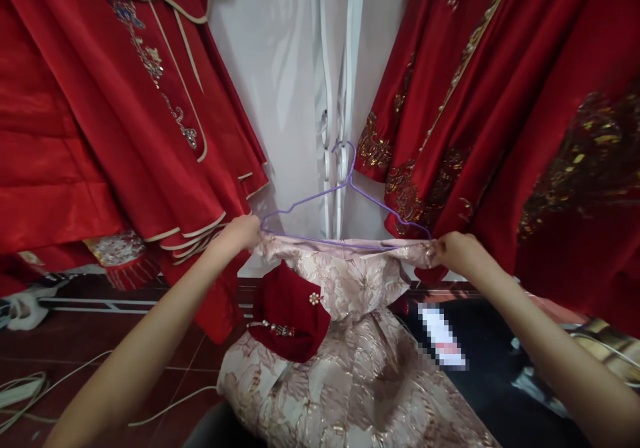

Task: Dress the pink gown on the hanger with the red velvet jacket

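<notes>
A: Grip first, pls. What's in hand?
B: L hand [243, 233] and R hand [460, 253], bare, fingers closed on opp. top corners of a pale pink dress [357, 281], edge pulled out wide btwn them.

A: And the hanger?
B: Purple hanger [351, 174], hook up, sits at the dress's top edge. Its bottom bar runs along the neckline, btwn the hands; its L end is right by the L fingers, its R end just beside the R fingers. Can't tell if either hand pinches the wire too.

A: Dress details?
B: Floral brocade w/ a metallic sheen, spread center, running down past the bottom of the view. A dk red piece [290, 311] w/ a beaded flower and bead trim lies over its L front. Sewn on or loose? Can't tell.

A: Background, quick.
B: Red robes [165, 121] hang at L, pale piping plus beadwork, hems near the L hand. Red gowns [465, 101] w/ gold embroidery hang at R, hems near the R hand. White panel [275, 68] btwn them, behind the hanger.

A: Down low?
B: Dk red tile floor [165, 378] at L w/ white cords [170, 406]. At R, beside the dress, a black surface [483, 341], partly pixelated.
</notes>
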Available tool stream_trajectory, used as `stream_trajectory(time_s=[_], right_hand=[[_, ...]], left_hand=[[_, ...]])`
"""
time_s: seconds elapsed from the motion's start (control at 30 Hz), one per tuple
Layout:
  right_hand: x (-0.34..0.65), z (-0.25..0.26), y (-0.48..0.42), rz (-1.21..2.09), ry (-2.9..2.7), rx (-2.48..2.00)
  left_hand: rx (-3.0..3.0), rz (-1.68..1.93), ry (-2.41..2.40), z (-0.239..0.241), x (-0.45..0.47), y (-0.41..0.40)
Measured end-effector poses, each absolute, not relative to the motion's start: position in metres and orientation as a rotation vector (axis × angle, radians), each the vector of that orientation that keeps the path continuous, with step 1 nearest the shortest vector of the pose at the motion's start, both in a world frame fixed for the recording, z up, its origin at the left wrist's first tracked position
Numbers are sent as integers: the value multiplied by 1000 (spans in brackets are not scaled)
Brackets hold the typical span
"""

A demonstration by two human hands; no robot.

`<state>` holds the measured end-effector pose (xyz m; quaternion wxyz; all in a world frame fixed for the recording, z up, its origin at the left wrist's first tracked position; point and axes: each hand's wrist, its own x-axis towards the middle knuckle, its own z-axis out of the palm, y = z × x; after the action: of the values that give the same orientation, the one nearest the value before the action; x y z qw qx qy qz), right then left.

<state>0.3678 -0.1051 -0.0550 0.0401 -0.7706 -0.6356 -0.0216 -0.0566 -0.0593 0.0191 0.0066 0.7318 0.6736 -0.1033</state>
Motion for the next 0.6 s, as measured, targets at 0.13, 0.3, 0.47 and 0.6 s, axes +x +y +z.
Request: stream_trajectory(time_s=[0.13,0.3,0.47,0.6], right_hand=[[359,-68,-127,115,-2134,-2274],[333,-49,-158,-231,-2066,-2284],[315,-26,-158,-275,-1924,-2008],[335,-41,-138,-222,-1831,-1653]], left_hand=[[2298,-406,1935,13,-48,-77],[2788,116,1502,7,-12,-76],[2966,399,903,-31,39,-56],[2948,411,869,-73,51,-55]])
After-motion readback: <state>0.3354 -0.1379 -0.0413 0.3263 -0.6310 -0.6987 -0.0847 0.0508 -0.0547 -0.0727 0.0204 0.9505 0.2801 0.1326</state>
